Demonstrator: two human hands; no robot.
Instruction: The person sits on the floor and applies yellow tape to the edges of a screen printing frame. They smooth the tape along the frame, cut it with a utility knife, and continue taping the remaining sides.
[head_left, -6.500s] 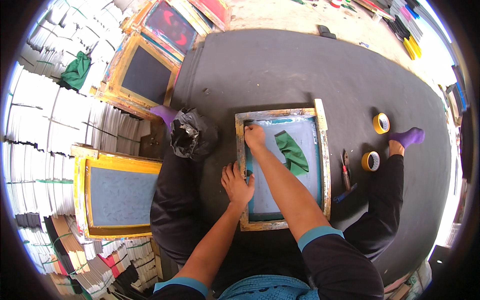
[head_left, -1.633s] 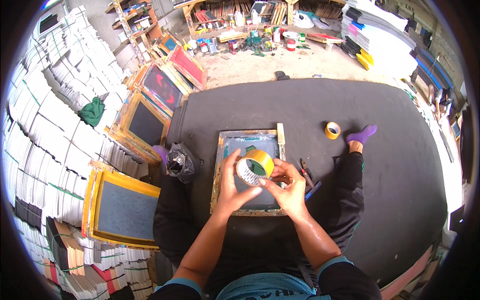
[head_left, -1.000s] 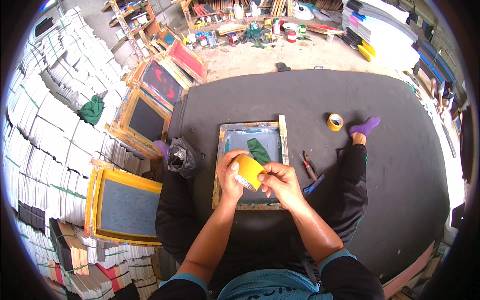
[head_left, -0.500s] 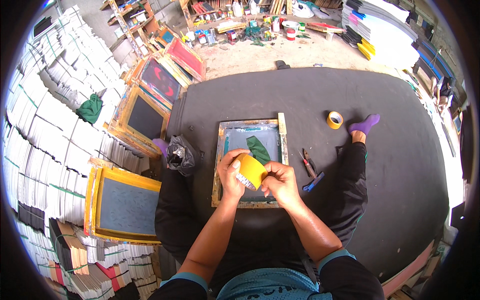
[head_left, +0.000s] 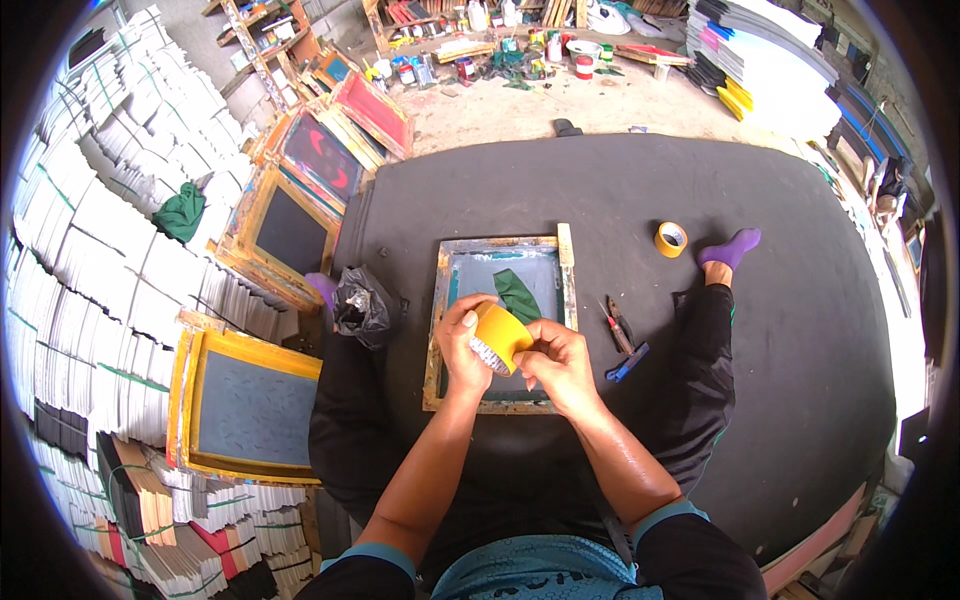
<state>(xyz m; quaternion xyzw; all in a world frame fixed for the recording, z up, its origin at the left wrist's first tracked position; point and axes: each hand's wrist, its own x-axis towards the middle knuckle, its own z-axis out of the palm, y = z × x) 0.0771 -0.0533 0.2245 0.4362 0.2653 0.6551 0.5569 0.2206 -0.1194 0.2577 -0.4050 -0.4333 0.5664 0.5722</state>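
Note:
A wide roll of yellow tape is held up in front of me. My left hand grips it from the left side, thumb and fingers around its edge. With fingers pinched against the roll's right edge, my right hand touches the tape; any lifted tape end is too small to make out. Beneath both hands a wooden screen-printing frame with a grey mesh lies on the black mat. A green cloth rests on the mesh, partly hidden by the roll.
A second tape roll stands on the black mat by my right foot. Nearer are pliers, a red-handled tool and a blue tool. A black plastic bag sits left. Yellow-framed screens lean against paper stacks.
The tape roll has turned slightly in my hands, and both hands stay in nearly the same place. The view has shifted a little.

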